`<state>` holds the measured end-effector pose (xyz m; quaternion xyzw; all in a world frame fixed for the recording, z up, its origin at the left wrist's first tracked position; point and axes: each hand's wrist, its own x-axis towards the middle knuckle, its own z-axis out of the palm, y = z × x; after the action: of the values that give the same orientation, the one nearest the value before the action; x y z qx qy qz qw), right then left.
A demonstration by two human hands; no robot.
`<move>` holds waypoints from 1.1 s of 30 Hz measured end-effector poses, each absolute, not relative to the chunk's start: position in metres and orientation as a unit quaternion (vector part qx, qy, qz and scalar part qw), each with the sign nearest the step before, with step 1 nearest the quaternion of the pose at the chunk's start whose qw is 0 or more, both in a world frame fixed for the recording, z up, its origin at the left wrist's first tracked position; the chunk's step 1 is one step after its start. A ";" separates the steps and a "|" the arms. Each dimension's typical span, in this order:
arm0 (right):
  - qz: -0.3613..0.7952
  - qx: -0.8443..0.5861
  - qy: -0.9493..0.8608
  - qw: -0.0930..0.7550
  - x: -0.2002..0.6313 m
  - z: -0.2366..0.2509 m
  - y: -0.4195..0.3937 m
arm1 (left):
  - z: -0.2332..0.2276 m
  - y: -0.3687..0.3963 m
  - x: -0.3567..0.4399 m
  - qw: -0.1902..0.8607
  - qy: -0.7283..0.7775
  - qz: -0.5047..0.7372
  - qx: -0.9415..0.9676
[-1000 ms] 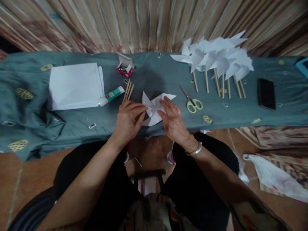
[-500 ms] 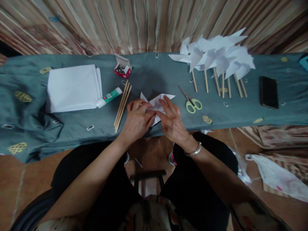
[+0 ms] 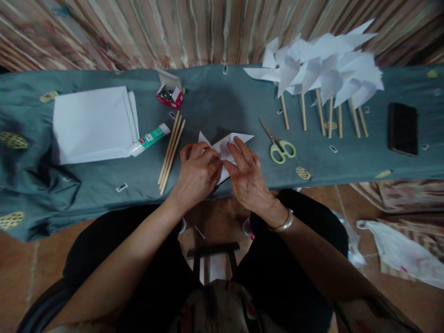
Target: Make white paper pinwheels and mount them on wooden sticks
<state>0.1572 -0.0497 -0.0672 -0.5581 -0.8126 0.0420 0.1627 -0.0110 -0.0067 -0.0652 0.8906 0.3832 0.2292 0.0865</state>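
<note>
A white paper pinwheel (image 3: pixel 225 144), its pointed corners sticking out, lies at the table's front edge between my hands. My left hand (image 3: pixel 198 172) grips its left side, the fingers curled in toward the middle. On the right part, my right hand (image 3: pixel 247 173) presses with thumb and fingers near the centre; a silver bracelet circles that wrist. Both sets of fingertips partly cover the paper's centre. Left of my left hand lie several wooden sticks (image 3: pixel 171 152). Scissors with pale green handles (image 3: pixel 282 151) rest to the right of my right hand.
A stack of white paper (image 3: pixel 92 125) and a glue tube (image 3: pixel 151 138) lie left. Behind the sticks stands an open red box of metal pins (image 3: pixel 169 95). Finished pinwheels on sticks (image 3: pixel 322 69) are piled back right, near a black phone (image 3: pixel 403 128). A curtain (image 3: pixel 208 32) hangs behind.
The camera view has shifted slightly closer to the table. Both hands stay on the paper pinwheel, with the left fingers drawn a little more over its centre.
</note>
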 end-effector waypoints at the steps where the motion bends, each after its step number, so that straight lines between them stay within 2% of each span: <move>1: 0.040 -0.555 -0.815 0.161 0.158 -0.067 -0.050 | -0.065 -0.007 -0.011 0.091 0.385 0.227 0.890; 33: 0.112 -0.552 -0.792 0.236 0.165 -0.074 -0.052 | -0.060 -0.006 -0.017 0.103 0.362 0.248 0.893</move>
<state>0.1645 -0.0522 -0.0740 -0.5518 -0.7920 0.1119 0.2362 -0.0175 -0.0065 -0.0601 0.8928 0.3616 0.2480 0.1031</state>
